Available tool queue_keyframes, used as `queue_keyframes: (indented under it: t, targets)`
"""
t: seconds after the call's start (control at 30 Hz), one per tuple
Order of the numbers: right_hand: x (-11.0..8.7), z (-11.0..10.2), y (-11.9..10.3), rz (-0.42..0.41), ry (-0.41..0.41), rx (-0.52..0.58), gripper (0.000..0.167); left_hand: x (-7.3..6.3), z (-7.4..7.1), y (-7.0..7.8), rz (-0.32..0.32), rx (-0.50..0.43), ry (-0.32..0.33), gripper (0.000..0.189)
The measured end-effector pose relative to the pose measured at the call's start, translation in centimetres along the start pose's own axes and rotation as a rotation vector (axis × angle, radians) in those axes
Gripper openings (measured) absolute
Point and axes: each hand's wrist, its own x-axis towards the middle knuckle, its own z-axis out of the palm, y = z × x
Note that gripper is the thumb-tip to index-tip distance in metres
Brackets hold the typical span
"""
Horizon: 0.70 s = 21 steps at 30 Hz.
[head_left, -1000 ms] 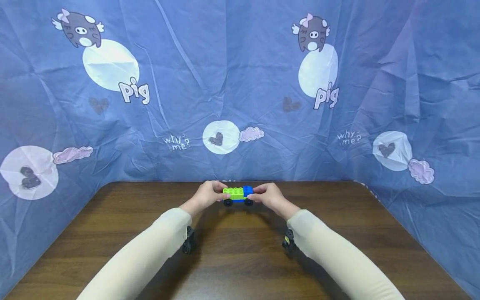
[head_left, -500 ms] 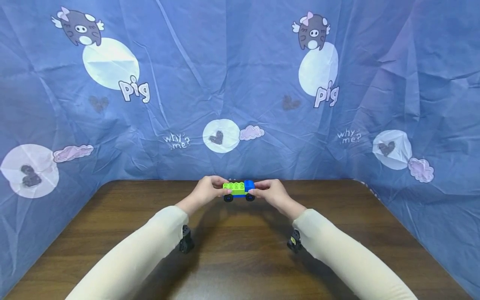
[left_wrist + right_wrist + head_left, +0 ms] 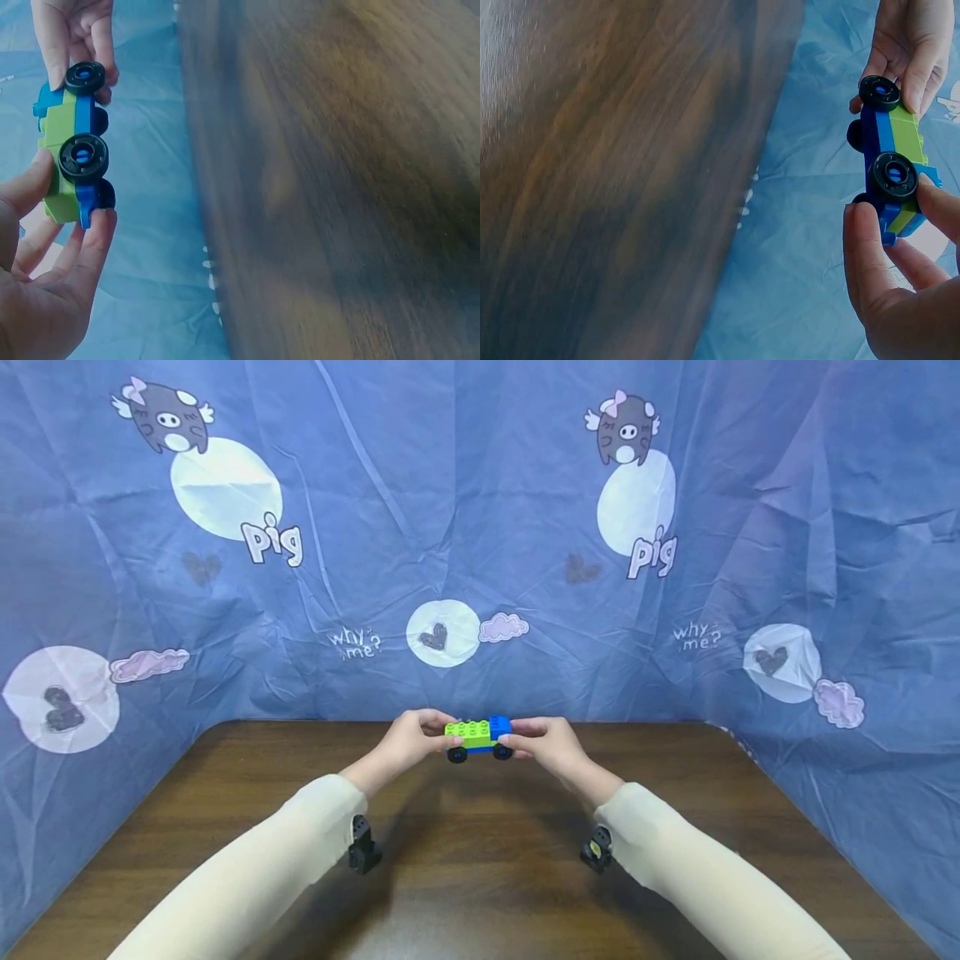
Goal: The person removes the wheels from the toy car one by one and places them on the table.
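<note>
Both hands hold up a small toy car (image 3: 474, 737) made of building bricks, above the far part of the table. It has a blue base, lime green studded bricks, a raised blue brick at its right end and black wheels (image 3: 83, 158). My left hand (image 3: 407, 741) pinches the green end, thumb on the near side and other fingers behind and below. With thumb and fingers, my right hand (image 3: 553, 745) grips the end with the blue brick (image 3: 928, 177). The wrist views show the car from its side and underneath, wheels attached.
Beneath the arms lies a brown wooden table (image 3: 480, 877). Blue cloth (image 3: 525, 527) printed with pigs and hearts hangs behind the table's far edge and along both sides. A small black device sits at each wrist.
The toy car has risen slightly and come closer to the head camera, still between both hands. Both forearms have spread a little apart.
</note>
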Motion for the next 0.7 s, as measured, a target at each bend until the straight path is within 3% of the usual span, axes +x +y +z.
queue_keyframes:
  t: [0.33,0.7]
  targets:
    - [-0.8,-0.1,-0.6,0.05,-0.007,0.068,0.044,-1.6,-0.1,1.1,-0.027,0.011,0.004,0.034]
    - [-1.6,-0.1,-0.8,0.092,-0.028,0.148,0.042,-2.5,-0.2,0.6,-0.004,0.038,0.005,0.033]
